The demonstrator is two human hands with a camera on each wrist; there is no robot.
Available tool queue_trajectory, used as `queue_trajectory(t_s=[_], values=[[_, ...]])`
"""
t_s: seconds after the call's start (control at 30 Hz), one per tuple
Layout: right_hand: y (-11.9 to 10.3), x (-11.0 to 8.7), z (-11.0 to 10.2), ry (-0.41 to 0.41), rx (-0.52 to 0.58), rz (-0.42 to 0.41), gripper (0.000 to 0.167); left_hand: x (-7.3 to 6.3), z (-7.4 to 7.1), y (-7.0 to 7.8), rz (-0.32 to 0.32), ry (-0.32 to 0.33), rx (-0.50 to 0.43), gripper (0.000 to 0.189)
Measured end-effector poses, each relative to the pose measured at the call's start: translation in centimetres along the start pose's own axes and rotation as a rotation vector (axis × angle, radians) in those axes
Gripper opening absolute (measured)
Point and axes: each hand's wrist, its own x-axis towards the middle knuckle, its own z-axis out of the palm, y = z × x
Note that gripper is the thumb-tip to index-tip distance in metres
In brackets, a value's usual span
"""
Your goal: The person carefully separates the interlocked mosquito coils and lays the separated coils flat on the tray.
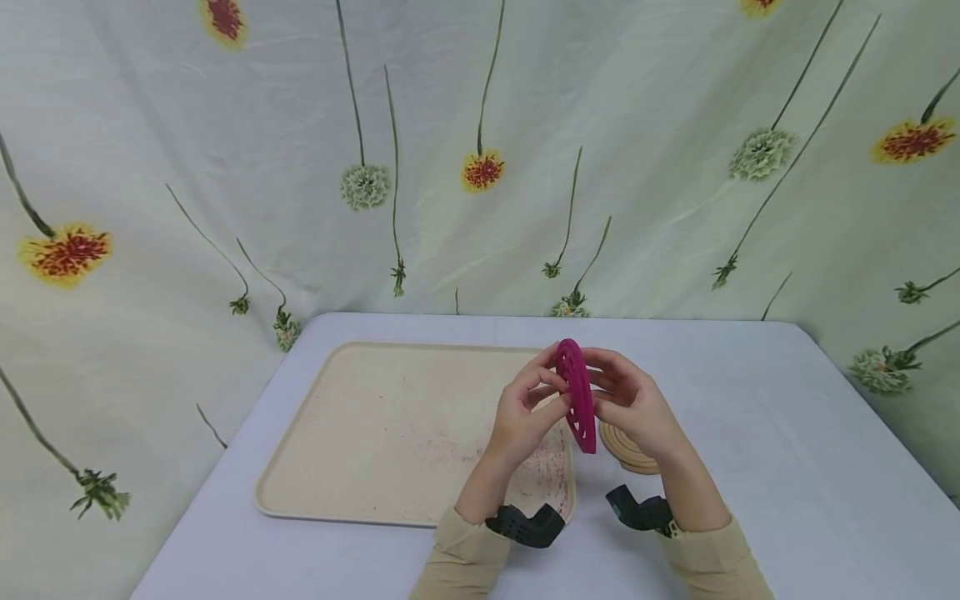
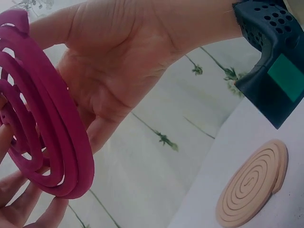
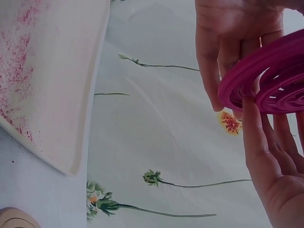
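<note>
A magenta spiral disc [image 1: 576, 396], coiled from a flat rope with gaps between some turns, stands on edge above the table. From its left side my left hand [image 1: 522, 410] pinches it between thumb and fingers. My right hand [image 1: 632, 404] holds it from the opposite face, fingers near the upper rim and thumb lower down. In the left wrist view the disc's outer turns [image 2: 78, 156] show close up, with fingertips reaching into the inner coils. Beneath the hands a beige spiral disc [image 1: 630, 454] lies flat on the table.
A large cream tray [image 1: 352, 433] with raised edges lies left of the hands, pink smears on its right part. Black cameras [image 1: 527, 527] are strapped to both wrists. The white table [image 1: 780, 467] ends at a floral cloth [image 1: 645, 167] behind.
</note>
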Motion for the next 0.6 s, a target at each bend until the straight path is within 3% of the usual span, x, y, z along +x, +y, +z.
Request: queue_trajectory(t_s=[0.3, 0.6], values=[[-0.26, -0.02, -0.23, -0.029, 0.029, -0.055, 0.052, -0.03, 0.23, 0.17, 0.020, 0.022, 0.000, 0.015], [-0.15, -0.03, -0.03, 0.024, -0.045, -0.030, 0.058, 0.01, 0.15, 0.20, 0.030, 0.026, 0.019, 0.016]])
